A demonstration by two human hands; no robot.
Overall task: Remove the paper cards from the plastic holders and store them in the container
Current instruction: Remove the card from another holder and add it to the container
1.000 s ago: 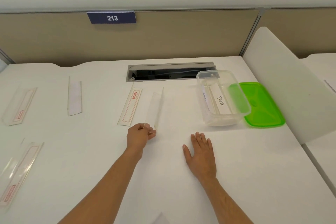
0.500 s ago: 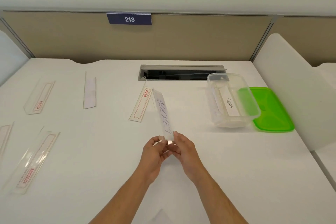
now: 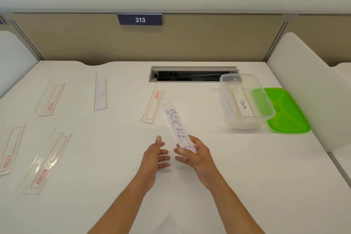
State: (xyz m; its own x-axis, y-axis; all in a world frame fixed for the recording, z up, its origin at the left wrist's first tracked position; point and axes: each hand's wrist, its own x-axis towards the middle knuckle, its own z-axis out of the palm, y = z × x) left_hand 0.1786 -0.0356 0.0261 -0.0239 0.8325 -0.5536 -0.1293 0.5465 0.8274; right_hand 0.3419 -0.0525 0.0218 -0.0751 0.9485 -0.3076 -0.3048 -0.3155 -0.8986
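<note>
R hand gripping SOCKET holder | L hand open, empty | step: card extraction | next: prob. pinch card end, slide out, to container

Six plastic holders, one clear container, one green lid, two hands

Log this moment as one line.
right hand: grips SOCKET holder | left hand: open, beside it | container: holds PANDA card
</note>
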